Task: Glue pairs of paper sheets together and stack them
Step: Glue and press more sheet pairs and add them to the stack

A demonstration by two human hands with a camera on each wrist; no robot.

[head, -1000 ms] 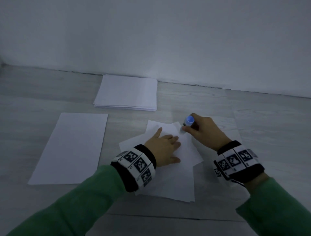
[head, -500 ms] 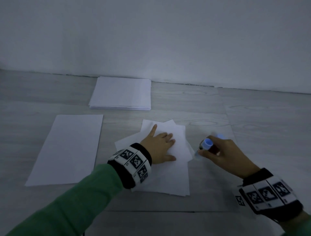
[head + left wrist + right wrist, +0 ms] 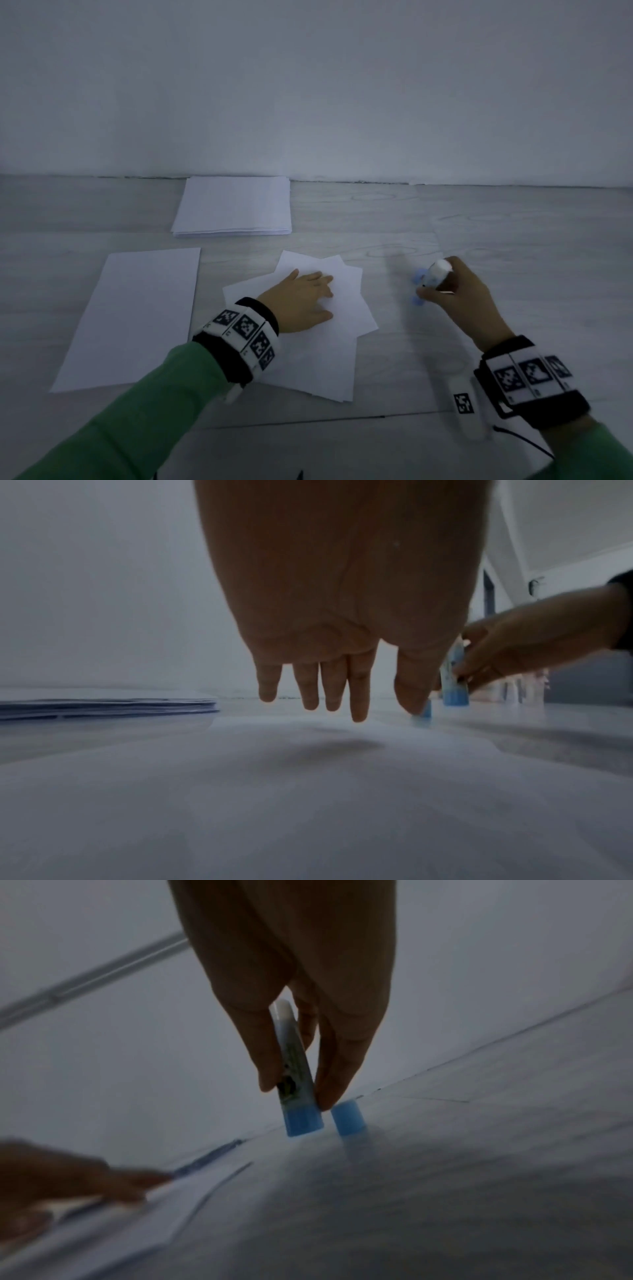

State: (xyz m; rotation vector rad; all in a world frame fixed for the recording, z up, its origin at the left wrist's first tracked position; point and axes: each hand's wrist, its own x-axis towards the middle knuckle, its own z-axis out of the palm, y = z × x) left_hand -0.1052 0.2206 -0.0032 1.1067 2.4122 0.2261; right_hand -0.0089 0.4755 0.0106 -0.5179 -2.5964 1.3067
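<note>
1. Paper sheets, white and thin, lie in three places on the pale grey wood-grain tabletop [image 3: 513, 222]: a neat thick stack of white sheets [image 3: 236, 205] at the far edge by the wall, a single flat white sheet [image 3: 137, 315] to the left, and a fanned, skewed pile of white sheets [image 3: 346, 308] in the middle.
2. The left hand [image 3: 301, 301] rests flat on that middle pile, its fingers [image 3: 358, 691] straight and slightly spread, pressing the top sheet down.
3. The right hand [image 3: 459, 294] is off the paper, to the right of the pile, pinching a white glue stick with a blue base [image 3: 296, 1080] between thumb and fingers; the stick stands base-down, just above or on the tabletop.
4. A small blue cap [image 3: 347, 1118] stands on the tabletop just beside the stick's base, so the stick looks uncapped.
5. Judged from this, gluing on the top pair seems finished for now: the stick is away from the paper and the pair is being pressed.
6. How many glued pairs the skewed pile holds cannot be told.
7. Much seems left: the far stack looks thick, and the middle pile is not squared.
</note>
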